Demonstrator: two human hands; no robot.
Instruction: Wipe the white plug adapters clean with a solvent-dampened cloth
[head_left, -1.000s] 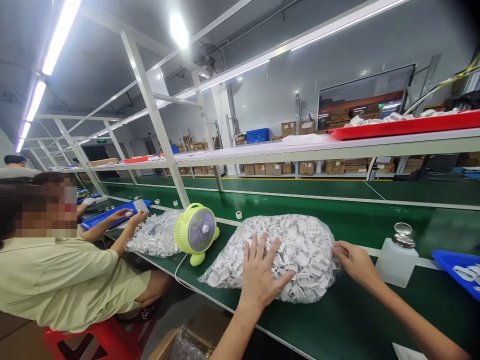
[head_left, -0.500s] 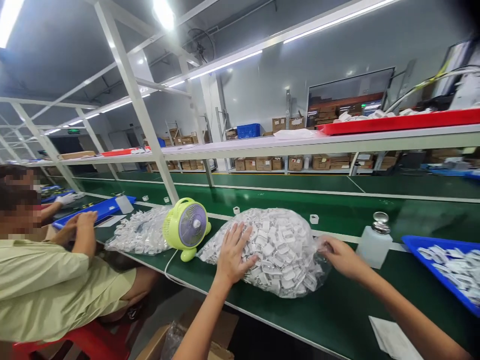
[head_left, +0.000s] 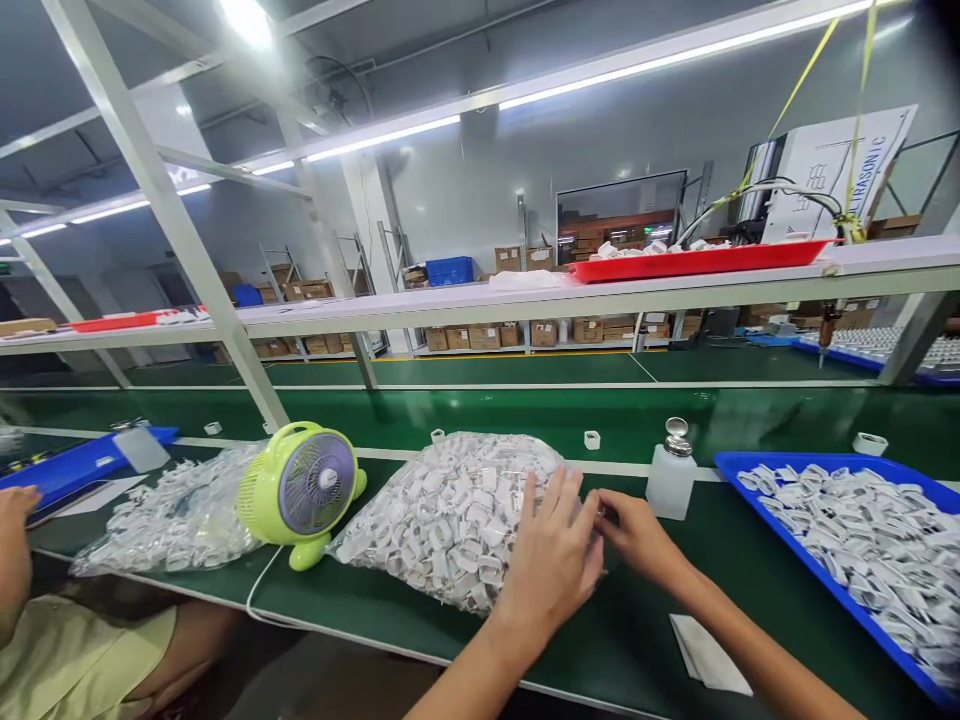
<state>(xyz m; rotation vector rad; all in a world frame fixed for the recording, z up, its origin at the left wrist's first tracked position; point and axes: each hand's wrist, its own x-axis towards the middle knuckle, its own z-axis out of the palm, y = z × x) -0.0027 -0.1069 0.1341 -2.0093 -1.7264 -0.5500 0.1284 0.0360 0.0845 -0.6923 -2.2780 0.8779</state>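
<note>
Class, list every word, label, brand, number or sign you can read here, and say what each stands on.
"LTRASONIC": along the edge of the white machine panel; any preceding letter unclear.
Cardboard boxes: labels too small to read.
Pale panel, upper left: marks too blurred.
Small green sign, far left: too small.

Bag [head_left: 442, 515] is crinkled, glossy clear plastic; parts [head_left: 491, 570] inside look smooth plastic. Fan [head_left: 309, 487] shiny plastic. Bottle [head_left: 670, 487] matt plastic, cap [head_left: 677, 440] polished metal. Tabletop [head_left: 622, 640] looks smooth.

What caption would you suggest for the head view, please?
Left hand and right hand at the right end of a clear bag of white parts, beside a green fan.
</note>
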